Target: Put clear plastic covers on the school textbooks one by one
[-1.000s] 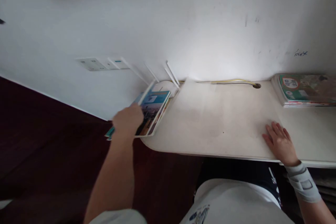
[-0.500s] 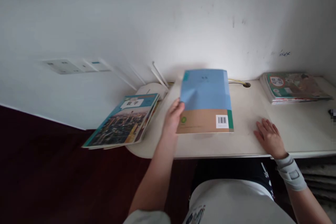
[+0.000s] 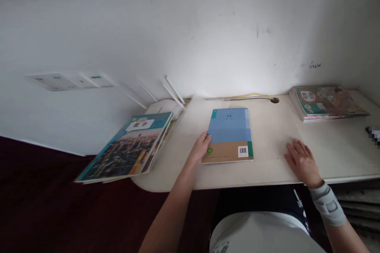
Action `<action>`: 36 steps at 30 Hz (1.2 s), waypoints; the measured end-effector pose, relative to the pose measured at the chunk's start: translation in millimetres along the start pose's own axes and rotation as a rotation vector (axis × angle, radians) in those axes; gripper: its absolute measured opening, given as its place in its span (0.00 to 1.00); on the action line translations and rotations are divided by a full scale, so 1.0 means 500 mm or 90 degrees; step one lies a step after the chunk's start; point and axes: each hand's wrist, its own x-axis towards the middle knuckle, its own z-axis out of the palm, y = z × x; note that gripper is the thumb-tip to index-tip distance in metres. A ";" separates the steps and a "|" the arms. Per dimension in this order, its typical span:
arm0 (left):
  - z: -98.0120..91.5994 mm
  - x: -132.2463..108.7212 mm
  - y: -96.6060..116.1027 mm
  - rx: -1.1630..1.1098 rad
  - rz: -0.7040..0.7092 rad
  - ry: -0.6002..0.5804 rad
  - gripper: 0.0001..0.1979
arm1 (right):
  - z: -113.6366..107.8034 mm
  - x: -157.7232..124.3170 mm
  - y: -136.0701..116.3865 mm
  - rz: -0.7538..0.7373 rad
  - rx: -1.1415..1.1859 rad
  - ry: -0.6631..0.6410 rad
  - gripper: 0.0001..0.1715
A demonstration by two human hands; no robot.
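Observation:
A blue and brown textbook (image 3: 228, 130) with a barcode on its lower right lies at the middle of the white desk (image 3: 267, 174). My left hand (image 3: 201, 147) grips its left edge, thumb on the cover and the other fingers partly hidden. To the right, my right hand (image 3: 303, 162) rests palm down on the desk, fingers stretched out, apart from the book. A grey wrap (image 3: 328, 204) circles that wrist.
At the left a stack of textbooks (image 3: 127, 150) overhangs the desk end, beside a white router (image 3: 164, 106) with antennas. Another book stack (image 3: 332, 101) sits back right, near a cable hole (image 3: 274, 100). A dark object (image 3: 374, 132) lies at the right edge.
The textbook has come down from a raised, tilted position to the desk, with my left hand still on its edge. My right hand stays put. The view has shifted slightly.

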 end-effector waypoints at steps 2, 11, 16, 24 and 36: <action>0.004 0.004 -0.001 0.029 0.003 0.012 0.16 | 0.001 -0.001 0.001 -0.001 0.009 0.001 0.23; 0.009 0.001 0.006 0.213 0.037 0.058 0.13 | 0.004 -0.004 0.009 -0.025 -0.018 0.010 0.23; 0.021 -0.030 0.001 0.463 0.103 0.119 0.17 | 0.014 -0.007 0.014 -0.039 -0.013 0.029 0.23; 0.040 -0.057 -0.004 0.554 0.110 0.120 0.22 | 0.027 -0.008 0.017 -0.041 0.003 0.052 0.23; 0.041 -0.059 0.003 0.542 0.093 0.154 0.21 | 0.032 -0.010 0.019 -0.027 0.027 0.044 0.27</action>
